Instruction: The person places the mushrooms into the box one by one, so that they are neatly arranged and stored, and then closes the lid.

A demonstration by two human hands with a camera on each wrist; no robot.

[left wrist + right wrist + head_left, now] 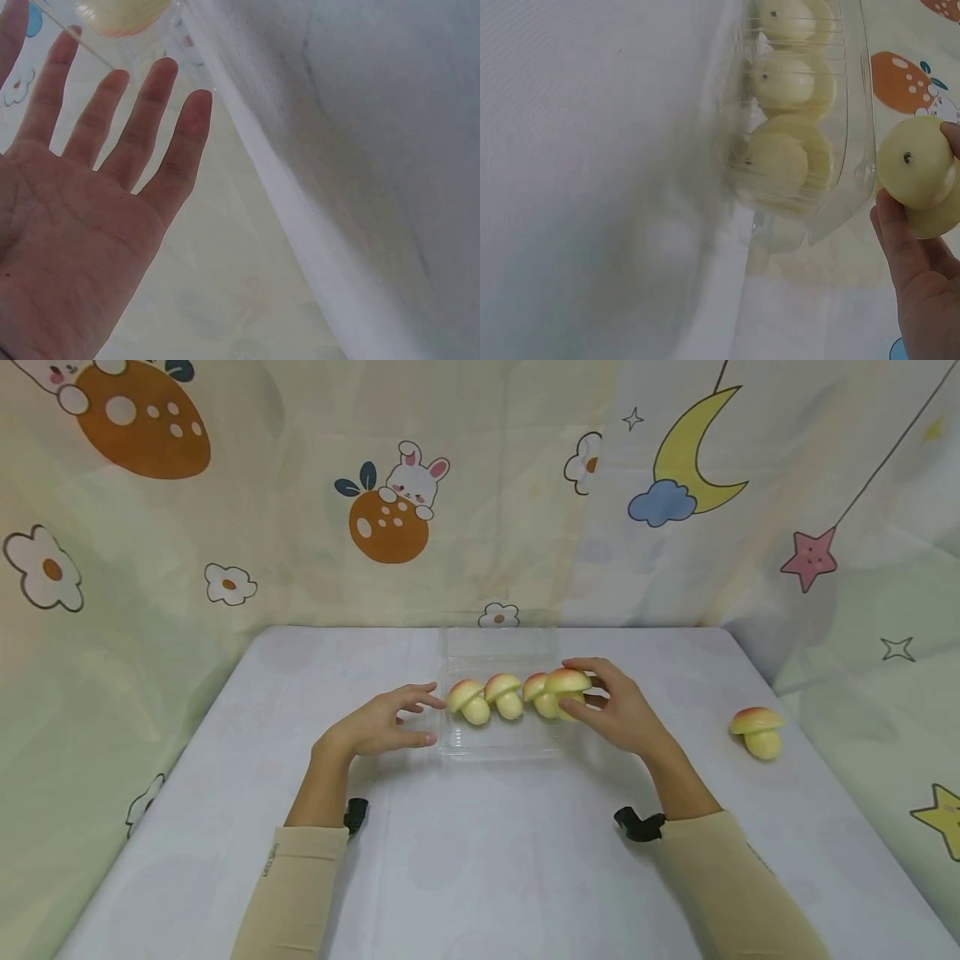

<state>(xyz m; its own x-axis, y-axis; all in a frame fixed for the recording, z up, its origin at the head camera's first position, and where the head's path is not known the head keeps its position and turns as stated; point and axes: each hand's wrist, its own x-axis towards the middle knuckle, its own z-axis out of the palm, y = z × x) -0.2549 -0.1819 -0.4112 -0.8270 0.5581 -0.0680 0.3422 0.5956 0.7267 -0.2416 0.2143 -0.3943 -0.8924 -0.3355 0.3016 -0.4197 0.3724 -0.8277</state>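
A clear plastic clamshell box (498, 745) lies on the table with its lid (498, 645) raised or folded back behind it. Three toy mushrooms, pale yellow with reddish caps, stand in a row inside: a left one (468, 700), a middle one (505, 696) and a right one (538, 695). My right hand (621, 714) holds another toy mushroom (917, 163) between thumb and fingers, above the box's right end. At the box's left side my left hand (384, 723) has its fingers spread. Its fingertips are close to the wall; whether they touch it I cannot tell.
One more toy mushroom (757, 732) stands by the table's right edge. A white cloth (480, 877) covers the table. Behind it hangs a printed curtain (285, 510). Black wrist straps or mounts (640, 825) show at both sleeves.
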